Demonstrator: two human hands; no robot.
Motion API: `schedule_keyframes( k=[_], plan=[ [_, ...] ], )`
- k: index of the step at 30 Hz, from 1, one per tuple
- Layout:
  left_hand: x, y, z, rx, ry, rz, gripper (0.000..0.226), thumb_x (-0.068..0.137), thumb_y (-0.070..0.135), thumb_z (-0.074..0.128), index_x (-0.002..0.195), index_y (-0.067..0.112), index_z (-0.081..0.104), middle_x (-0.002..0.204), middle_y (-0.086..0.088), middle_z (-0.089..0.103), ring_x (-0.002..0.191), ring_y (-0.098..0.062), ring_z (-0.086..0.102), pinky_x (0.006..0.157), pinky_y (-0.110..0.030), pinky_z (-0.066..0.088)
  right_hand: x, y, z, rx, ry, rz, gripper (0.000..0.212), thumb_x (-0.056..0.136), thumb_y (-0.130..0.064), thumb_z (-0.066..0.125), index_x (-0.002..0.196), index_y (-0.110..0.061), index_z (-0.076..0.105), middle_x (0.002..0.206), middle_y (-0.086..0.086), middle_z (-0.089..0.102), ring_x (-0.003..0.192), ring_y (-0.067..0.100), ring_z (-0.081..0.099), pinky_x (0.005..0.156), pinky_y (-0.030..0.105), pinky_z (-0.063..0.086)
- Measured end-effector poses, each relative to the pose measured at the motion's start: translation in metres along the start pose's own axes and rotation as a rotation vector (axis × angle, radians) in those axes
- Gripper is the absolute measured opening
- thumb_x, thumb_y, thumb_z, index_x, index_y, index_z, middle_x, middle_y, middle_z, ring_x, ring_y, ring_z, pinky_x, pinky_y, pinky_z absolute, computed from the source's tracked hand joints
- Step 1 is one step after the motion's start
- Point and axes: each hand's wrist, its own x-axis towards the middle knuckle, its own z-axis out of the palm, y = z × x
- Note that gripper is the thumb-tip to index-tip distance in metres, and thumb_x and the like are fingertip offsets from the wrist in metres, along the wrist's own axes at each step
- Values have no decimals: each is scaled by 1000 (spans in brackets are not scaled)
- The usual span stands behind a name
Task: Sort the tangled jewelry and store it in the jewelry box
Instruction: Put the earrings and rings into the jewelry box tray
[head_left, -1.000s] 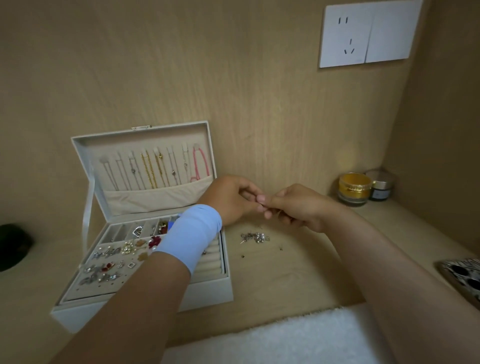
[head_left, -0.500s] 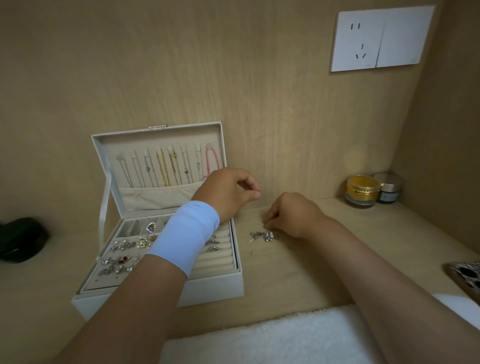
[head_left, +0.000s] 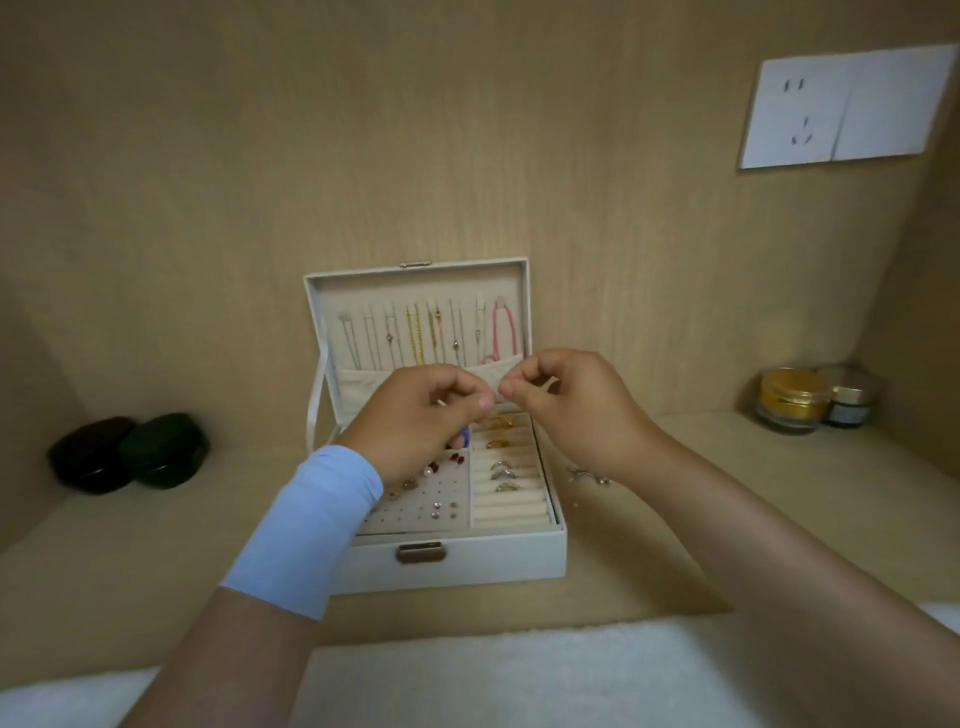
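Note:
An open white jewelry box (head_left: 462, 564) stands on the wooden shelf, with necklaces hanging in its raised lid (head_left: 421, 332), stud earrings on the left pad and rings in the right rolls. Above the box, my left hand (head_left: 415, 421) and my right hand (head_left: 566, 405) meet fingertip to fingertip, each pinching something too small to make out. A blue band wraps my left wrist. A small pile of silvery loose jewelry (head_left: 589, 475) lies on the shelf just right of the box, partly behind my right wrist.
Two dark round cases (head_left: 130, 452) sit at the left. A gold-lidded jar (head_left: 792, 397) and a smaller jar (head_left: 849, 402) stand at the right corner. A white wall socket (head_left: 841, 106) is up right. White fluffy cloth (head_left: 467, 675) lies along the near edge.
My right hand has left the loose pile and risen over the box to meet my left hand. The view has swung left, so the box now sits in the middle.

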Motion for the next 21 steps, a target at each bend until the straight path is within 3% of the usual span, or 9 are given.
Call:
schedule_keyframes(
  k=[5, 9, 14, 19, 21],
  plan=[
    [-26, -11, -29, -137, 37, -53, 8, 91, 23, 69, 90, 19, 75, 74, 2, 71, 61, -12, 60, 60, -23, 51, -5, -31, 35, 80, 3, -47, 9, 94, -27, 69, 86, -27, 74, 82, -10, 71, 65, -6, 59, 65, 13, 42],
    [-40, -20, -43, -208, 76, -60, 4, 88, 21, 73, 89, 18, 75, 72, 2, 68, 59, -13, 58, 64, -29, 49, -8, -50, 57, 147, 50, -60, 7, 91, -24, 72, 86, -23, 76, 78, -12, 72, 77, 0, 67, 75, 24, 53],
    [-54, -36, -55, -244, 171, -18, 8, 89, 14, 71, 85, 20, 75, 72, 4, 65, 55, -13, 55, 58, -32, 47, -10, -66, 73, 203, -21, -56, 5, 88, -21, 76, 84, -22, 77, 79, -8, 74, 71, 8, 68, 68, 29, 55],
    [-62, -46, -61, -238, 155, -13, 4, 87, 12, 73, 86, 15, 76, 78, -7, 71, 55, -11, 57, 55, -20, 49, -17, -68, 72, 258, -149, -48, 14, 74, -18, 86, 87, -18, 80, 75, -7, 76, 53, -1, 56, 58, 15, 48],
    [-63, -49, -61, -213, 153, 16, 6, 86, 11, 75, 84, 16, 76, 78, -6, 72, 54, -6, 57, 54, -17, 47, -19, -66, 73, 260, -160, -20, 15, 70, -21, 87, 84, -20, 80, 71, -8, 75, 56, -1, 58, 60, 14, 48]
  ],
)
